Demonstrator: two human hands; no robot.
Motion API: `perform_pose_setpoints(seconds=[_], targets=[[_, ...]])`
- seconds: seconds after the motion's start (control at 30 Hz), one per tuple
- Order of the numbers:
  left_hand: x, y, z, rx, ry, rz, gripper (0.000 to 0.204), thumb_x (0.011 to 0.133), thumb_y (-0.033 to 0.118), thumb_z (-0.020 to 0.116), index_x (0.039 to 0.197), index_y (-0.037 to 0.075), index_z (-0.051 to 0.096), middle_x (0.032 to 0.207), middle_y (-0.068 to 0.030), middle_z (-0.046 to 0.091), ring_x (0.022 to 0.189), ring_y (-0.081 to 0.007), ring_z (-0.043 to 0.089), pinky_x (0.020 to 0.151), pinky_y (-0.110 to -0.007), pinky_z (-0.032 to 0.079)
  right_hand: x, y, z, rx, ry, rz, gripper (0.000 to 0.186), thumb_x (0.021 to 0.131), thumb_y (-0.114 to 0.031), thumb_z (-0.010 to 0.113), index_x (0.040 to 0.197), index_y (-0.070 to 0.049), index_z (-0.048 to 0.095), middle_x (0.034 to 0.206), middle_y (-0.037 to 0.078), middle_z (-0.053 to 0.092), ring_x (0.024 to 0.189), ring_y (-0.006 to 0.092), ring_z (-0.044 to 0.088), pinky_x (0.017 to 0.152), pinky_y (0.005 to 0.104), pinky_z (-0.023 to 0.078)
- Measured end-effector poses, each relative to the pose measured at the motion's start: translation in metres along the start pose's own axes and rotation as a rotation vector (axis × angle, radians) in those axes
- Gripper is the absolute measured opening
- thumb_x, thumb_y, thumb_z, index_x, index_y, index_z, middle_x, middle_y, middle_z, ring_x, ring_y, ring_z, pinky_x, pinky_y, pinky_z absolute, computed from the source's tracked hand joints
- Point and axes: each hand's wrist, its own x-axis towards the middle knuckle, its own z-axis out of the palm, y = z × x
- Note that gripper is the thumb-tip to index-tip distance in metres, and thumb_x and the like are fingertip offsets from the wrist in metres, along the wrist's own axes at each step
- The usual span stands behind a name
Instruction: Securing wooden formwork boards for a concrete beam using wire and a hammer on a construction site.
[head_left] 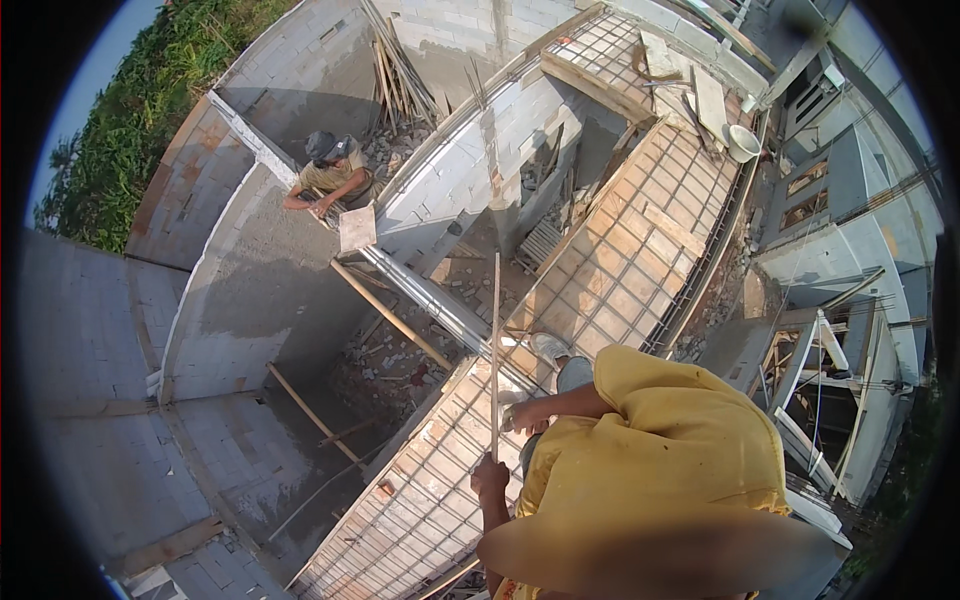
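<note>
My left hand [490, 478] is closed round the lower end of a long, thin wooden stick [496, 340], which points away from me over the rebar grid. Beside the stick, my right hand [520, 414] is closed, its forearm coming in from the yellow sleeve. Something small and pale shows at its fingers, too small to name. Under both hands runs the rebar mesh [420, 500] laid over wooden formwork boards [590, 270]. One shoe [548, 346] rests on the mesh ahead of the right hand.
Another person [335, 170] works at a wall top on the far left, near a pale square board [357, 228]. Below the formwork's left edge are deep rubble-floored rooms with slanting wooden poles [390, 313]. A white bucket [743, 143] and loose planks [710, 100] lie at the far right.
</note>
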Motion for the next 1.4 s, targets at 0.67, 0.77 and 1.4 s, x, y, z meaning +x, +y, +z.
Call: perform_pose_setpoints(seconds=[0.67,0.77,1.4], targets=[[0.010,-0.016,0.110,-0.549,0.008,-0.133,0.036,0.084,0.026,0.059,0.118,0.016,0.061,0.116,-0.0177,0.064,0.107,-0.0390,0.061,0.093,-0.048,0.048,-0.108,0.018,-0.196,-0.713,-0.041,0.524,0.079,0.083,-0.061,0.059,0.135,-0.003,0.047,0.117,0.025,0.061,0.110,0.0357,0.060,0.091,0.0441,0.047],[-0.004,0.003,0.073,-0.536,0.013,-0.209,0.032,0.088,0.024,0.054,0.118,0.018,0.062,0.117,-0.0138,0.065,0.108,-0.0336,0.062,0.090,-0.045,0.050,-0.027,-0.065,-0.201,-1.046,-0.228,0.453,0.079,0.083,-0.061,0.059,0.135,-0.003,0.047,0.117,0.025,0.061,0.109,0.0356,0.060,0.091,0.0440,0.047],[-0.007,0.026,0.101,-0.561,0.023,-0.353,0.030,0.093,0.028,0.048,0.121,0.025,0.061,0.113,-0.0076,0.067,0.106,-0.0296,0.065,0.088,-0.057,0.044,0.115,-0.199,-0.124,-1.580,-0.504,0.284,0.077,0.083,-0.059,0.060,0.135,-0.003,0.048,0.115,0.024,0.061,0.108,0.0347,0.060,0.090,0.0434,0.048]])
